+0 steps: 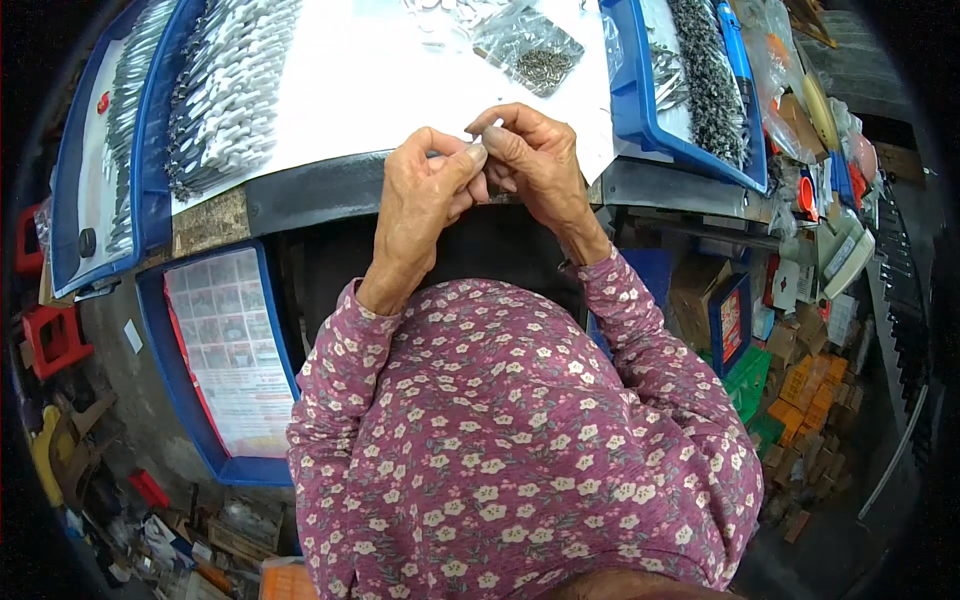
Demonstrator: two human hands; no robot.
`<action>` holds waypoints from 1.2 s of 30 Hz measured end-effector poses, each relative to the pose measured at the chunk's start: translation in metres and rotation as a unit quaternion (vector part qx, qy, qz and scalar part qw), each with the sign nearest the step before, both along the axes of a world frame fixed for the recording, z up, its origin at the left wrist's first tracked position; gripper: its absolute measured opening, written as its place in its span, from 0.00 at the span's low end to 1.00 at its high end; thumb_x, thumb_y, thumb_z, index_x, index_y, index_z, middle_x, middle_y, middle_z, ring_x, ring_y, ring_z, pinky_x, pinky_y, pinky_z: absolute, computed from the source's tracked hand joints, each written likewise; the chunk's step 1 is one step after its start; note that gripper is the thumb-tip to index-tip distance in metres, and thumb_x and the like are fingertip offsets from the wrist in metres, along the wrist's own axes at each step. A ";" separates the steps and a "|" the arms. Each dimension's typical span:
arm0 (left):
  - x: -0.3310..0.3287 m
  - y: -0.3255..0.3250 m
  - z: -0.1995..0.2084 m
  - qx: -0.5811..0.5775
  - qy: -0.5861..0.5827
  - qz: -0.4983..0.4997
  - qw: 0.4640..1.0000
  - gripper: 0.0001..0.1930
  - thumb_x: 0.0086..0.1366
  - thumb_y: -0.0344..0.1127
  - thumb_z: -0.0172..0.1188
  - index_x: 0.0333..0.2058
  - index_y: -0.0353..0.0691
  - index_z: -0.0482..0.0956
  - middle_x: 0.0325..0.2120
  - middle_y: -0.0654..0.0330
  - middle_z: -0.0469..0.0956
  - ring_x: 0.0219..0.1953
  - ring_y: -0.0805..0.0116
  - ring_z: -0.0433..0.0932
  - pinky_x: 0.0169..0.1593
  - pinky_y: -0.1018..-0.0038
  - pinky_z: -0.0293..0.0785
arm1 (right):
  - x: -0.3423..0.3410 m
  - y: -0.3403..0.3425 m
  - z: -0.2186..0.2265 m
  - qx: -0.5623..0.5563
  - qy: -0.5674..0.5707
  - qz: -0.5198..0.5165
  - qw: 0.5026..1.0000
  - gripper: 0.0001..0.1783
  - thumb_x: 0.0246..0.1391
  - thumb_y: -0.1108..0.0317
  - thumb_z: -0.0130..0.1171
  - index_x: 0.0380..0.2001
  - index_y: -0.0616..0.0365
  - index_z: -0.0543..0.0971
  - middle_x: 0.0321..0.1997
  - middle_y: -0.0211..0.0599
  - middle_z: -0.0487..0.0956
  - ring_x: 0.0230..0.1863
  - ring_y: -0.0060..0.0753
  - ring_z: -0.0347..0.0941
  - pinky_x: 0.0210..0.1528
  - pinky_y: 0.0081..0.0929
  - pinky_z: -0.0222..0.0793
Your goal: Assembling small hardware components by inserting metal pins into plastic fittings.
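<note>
My left hand (418, 192) and my right hand (545, 160) meet just over the near edge of the white-covered table (350, 90). Thumbs and fingertips of both are pinched together around a small white piece (497, 124); most of it is hidden by the fingers, so its kind cannot be told. Beyond the hands lies a clear plastic bag (500, 42) with a heap of small dark metal parts (545, 70) on it. Loose small white pieces (450, 12) are scattered at the far edge of view.
Dense rows of slim white-and-grey pieces (235, 90) cover the table's left side. A blue tray (150, 150) stands left of them, another blue tray (640, 125) at the right. Below left is a blue bin (265, 470) with a printed sheet; boxes (810, 385) are stacked lower right.
</note>
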State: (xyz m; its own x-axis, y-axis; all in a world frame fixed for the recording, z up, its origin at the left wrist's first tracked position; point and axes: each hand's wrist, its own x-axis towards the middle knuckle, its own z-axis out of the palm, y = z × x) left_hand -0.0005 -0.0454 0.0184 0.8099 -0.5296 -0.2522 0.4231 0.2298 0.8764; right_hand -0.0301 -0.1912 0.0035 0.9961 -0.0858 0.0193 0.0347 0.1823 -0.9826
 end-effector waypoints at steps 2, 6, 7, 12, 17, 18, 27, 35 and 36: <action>0.001 0.001 0.000 -0.017 0.032 -0.014 0.999 0.08 0.59 0.33 0.54 0.28 0.35 0.66 0.15 0.61 0.70 0.13 0.84 0.59 0.14 0.88 0.50 | 0.002 -0.005 -0.002 0.052 0.011 0.023 0.998 0.09 0.54 0.68 0.53 0.31 0.65 0.74 0.17 0.25 0.69 0.14 0.11 0.57 0.15 0.09 0.52; 0.001 0.001 0.002 -0.039 0.087 -0.034 0.995 0.09 0.58 0.34 0.55 0.27 0.36 0.66 0.15 0.61 0.69 0.12 0.85 0.57 0.13 0.88 0.47 | 0.002 -0.009 0.002 0.113 0.038 0.060 0.991 0.09 0.54 0.69 0.53 0.31 0.66 0.74 0.18 0.25 0.69 0.14 0.11 0.55 0.16 0.09 0.51; 0.001 0.001 0.002 -0.043 0.093 -0.035 0.994 0.08 0.58 0.34 0.54 0.27 0.36 0.66 0.15 0.61 0.68 0.12 0.85 0.56 0.13 0.89 0.47 | 0.001 -0.007 0.001 0.113 0.038 0.061 0.991 0.09 0.54 0.69 0.53 0.31 0.66 0.74 0.18 0.25 0.69 0.14 0.11 0.55 0.16 0.09 0.51; 0.005 0.005 -0.002 -0.075 0.152 -0.057 0.984 0.06 0.59 0.33 0.51 0.27 0.38 0.66 0.16 0.61 0.67 0.11 0.85 0.55 0.12 0.89 0.47 | -0.005 0.001 0.001 -0.004 -0.004 -0.020 1.000 0.09 0.54 0.69 0.53 0.29 0.65 0.75 0.17 0.23 0.68 0.14 0.10 0.54 0.16 0.09 0.50; 0.005 0.006 -0.005 -0.114 0.188 -0.083 0.972 0.05 0.59 0.32 0.50 0.27 0.39 0.65 0.16 0.61 0.67 0.12 0.84 0.55 0.12 0.90 0.47 | -0.003 -0.003 0.003 0.097 0.028 0.028 0.994 0.08 0.54 0.69 0.53 0.29 0.65 0.75 0.15 0.22 0.67 0.14 0.10 0.54 0.15 0.09 0.49; 0.005 0.005 -0.006 -0.121 0.186 -0.086 0.971 0.06 0.60 0.33 0.50 0.27 0.39 0.65 0.16 0.61 0.67 0.11 0.84 0.55 0.12 0.90 0.48 | -0.004 -0.001 0.002 0.090 0.018 0.008 0.996 0.09 0.54 0.69 0.53 0.29 0.65 0.75 0.15 0.22 0.67 0.14 0.10 0.54 0.15 0.09 0.49; 0.000 0.006 0.000 -0.060 0.117 -0.066 0.989 0.07 0.61 0.35 0.50 0.27 0.40 0.65 0.16 0.65 0.65 0.13 0.86 0.55 0.13 0.91 0.47 | -0.005 0.004 0.003 0.065 0.019 -0.013 0.998 0.08 0.54 0.69 0.53 0.29 0.65 0.75 0.15 0.22 0.67 0.14 0.11 0.55 0.16 0.10 0.50; -0.001 0.007 -0.005 -0.078 0.135 -0.077 0.985 0.08 0.62 0.37 0.50 0.28 0.40 0.64 0.15 0.67 0.64 0.13 0.88 0.55 0.13 0.92 0.47 | -0.004 -0.004 0.003 0.055 0.043 0.023 0.997 0.09 0.54 0.69 0.53 0.29 0.65 0.75 0.16 0.23 0.67 0.14 0.10 0.55 0.16 0.10 0.50; -0.002 0.006 -0.006 -0.066 0.122 -0.072 0.988 0.08 0.62 0.38 0.50 0.28 0.41 0.64 0.15 0.67 0.64 0.13 0.88 0.55 0.13 0.92 0.47 | -0.003 -0.005 0.003 0.077 0.055 0.048 0.994 0.09 0.54 0.69 0.53 0.29 0.65 0.75 0.16 0.23 0.67 0.14 0.11 0.54 0.16 0.10 0.50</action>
State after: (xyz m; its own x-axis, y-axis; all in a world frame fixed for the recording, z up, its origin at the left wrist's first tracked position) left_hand -0.0024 -0.0396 0.0123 0.6476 -0.6760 -0.3518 0.6550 0.2578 0.7103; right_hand -0.0335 -0.1963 0.0064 0.9952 0.0155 -0.0962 -0.0959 0.3284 -0.9396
